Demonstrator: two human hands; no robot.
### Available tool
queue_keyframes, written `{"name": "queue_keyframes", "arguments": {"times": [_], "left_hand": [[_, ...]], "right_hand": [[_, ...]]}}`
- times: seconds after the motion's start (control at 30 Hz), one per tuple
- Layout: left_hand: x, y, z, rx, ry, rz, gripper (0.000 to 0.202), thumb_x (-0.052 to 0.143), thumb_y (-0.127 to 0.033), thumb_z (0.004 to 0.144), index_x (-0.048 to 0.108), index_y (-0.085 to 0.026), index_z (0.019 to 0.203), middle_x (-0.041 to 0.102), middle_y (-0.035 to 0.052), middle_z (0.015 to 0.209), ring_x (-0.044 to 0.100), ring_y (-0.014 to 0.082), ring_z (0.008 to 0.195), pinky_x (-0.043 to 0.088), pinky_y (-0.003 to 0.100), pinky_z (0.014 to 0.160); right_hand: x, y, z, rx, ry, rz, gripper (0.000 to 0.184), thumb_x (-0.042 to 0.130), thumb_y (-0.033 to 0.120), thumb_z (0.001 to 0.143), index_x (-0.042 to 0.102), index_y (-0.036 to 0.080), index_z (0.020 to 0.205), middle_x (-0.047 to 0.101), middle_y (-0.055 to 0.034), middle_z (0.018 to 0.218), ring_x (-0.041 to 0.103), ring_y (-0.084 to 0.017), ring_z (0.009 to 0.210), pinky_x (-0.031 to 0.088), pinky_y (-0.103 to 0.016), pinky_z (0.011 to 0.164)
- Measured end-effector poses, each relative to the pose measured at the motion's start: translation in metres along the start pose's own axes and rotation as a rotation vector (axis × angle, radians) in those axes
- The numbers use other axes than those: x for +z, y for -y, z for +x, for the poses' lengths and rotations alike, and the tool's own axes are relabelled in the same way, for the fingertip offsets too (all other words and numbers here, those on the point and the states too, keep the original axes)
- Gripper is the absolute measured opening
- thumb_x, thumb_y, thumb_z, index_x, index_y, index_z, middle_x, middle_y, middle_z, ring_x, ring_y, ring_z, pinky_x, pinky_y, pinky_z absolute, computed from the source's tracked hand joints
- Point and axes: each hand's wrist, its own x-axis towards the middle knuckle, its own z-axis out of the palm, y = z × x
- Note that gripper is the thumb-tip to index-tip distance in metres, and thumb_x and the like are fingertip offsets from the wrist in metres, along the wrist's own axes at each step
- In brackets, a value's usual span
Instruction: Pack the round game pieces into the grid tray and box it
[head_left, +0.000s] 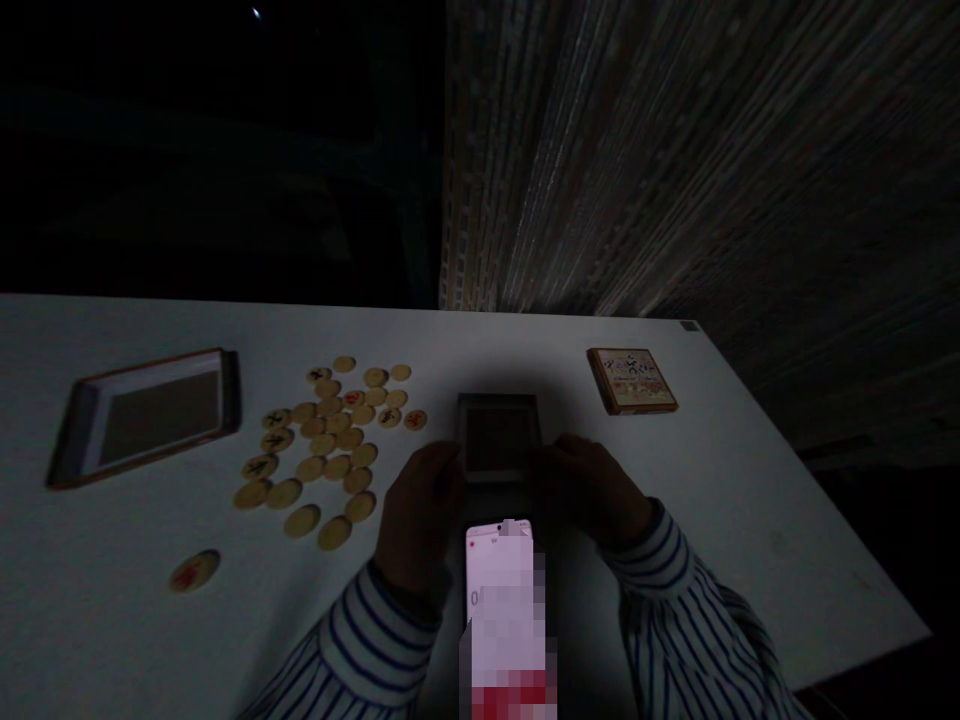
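A small shallow open box [498, 401] with a dark inside is between my two hands, at the middle of the table. My left hand [418, 515] is closed at its left edge. On the opposite edge my right hand [596, 490] grips it, with the fingertips in deep shadow. To the left of my left hand lie several round wooden Chinese chess pieces [322, 443], some showing red or black characters and others blank faces. One red-marked piece [193, 571] lies apart, nearer the front left. Just below the box is a lit phone [501, 600], its screen partly blurred out.
A larger open box half [96, 467] with a pale lining stands at the left of the white table [750, 560]. Toward the back right lies a flat box with a printed cover [636, 380]. A ribbed curtain-like surface [585, 160] rises behind the table; the surroundings are dark.
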Motion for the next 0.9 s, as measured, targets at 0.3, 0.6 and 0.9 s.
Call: {"name": "queue_keyframes", "arguments": {"times": [0.3, 0.6, 0.9], "left_hand": [[-0.001, -0.0014, 0.0001, -0.02, 0.001, 0.014, 0.028, 0.043, -0.025, 0.081, 0.06, -0.016, 0.102, 0.064, 0.0072, 0.099, 0.06, 0.0194, 0.091, 0.049, 0.032, 0.082], [-0.0012, -0.0022, -0.0007, -0.028, -0.01, 0.003, 0.028, 0.044, -0.026, 0.081, 0.059, -0.018, 0.102, 0.064, 0.007, 0.1, 0.06, 0.0199, 0.092, 0.049, 0.034, 0.082], [0.0005, 0.0017, -0.0011, -0.001, -0.013, 0.028, 0.03, 0.043, -0.025, 0.081, 0.058, -0.014, 0.105, 0.063, 0.0091, 0.103, 0.058, 0.0207, 0.096, 0.047, 0.034, 0.085]], "right_hand": [[0.0044, -0.0026, -0.0021, -0.025, -0.052, 0.013, 0.02, 0.049, 0.029, 0.083, 0.058, 0.024, 0.1, 0.058, -0.0047, 0.083, 0.049, -0.013, 0.067, 0.032, -0.025, 0.059], [0.0048, -0.0023, -0.0002, -0.026, -0.112, 0.061, 0.026, 0.049, 0.027, 0.081, 0.055, 0.017, 0.105, 0.062, -0.0083, 0.089, 0.056, -0.017, 0.077, 0.039, -0.029, 0.063], [0.0085, -0.0027, 0.0015, -0.027, -0.179, 0.15, 0.033, 0.048, 0.026, 0.081, 0.052, 0.014, 0.112, 0.065, -0.0096, 0.091, 0.06, -0.018, 0.078, 0.043, -0.031, 0.066]]}}
